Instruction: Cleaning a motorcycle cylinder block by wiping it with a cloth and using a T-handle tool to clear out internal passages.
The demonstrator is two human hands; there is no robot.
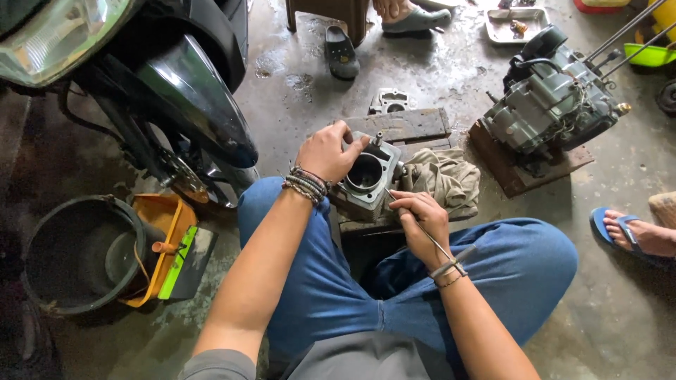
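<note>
Left hand [325, 151] clasping engine cylinder [366, 179], right hand [421, 218] pinching thin metal tool [429, 236]

Concrete floor [422, 77], wet in patches; bears wooden block [407, 125] with tan rag [445, 177] and engine cylinder [366, 179]; second board [517, 172] under engine [553, 105]; black bucket [74, 253]; orange tray [165, 236]; metal tray [514, 24]; grey clog [341, 51].
</note>
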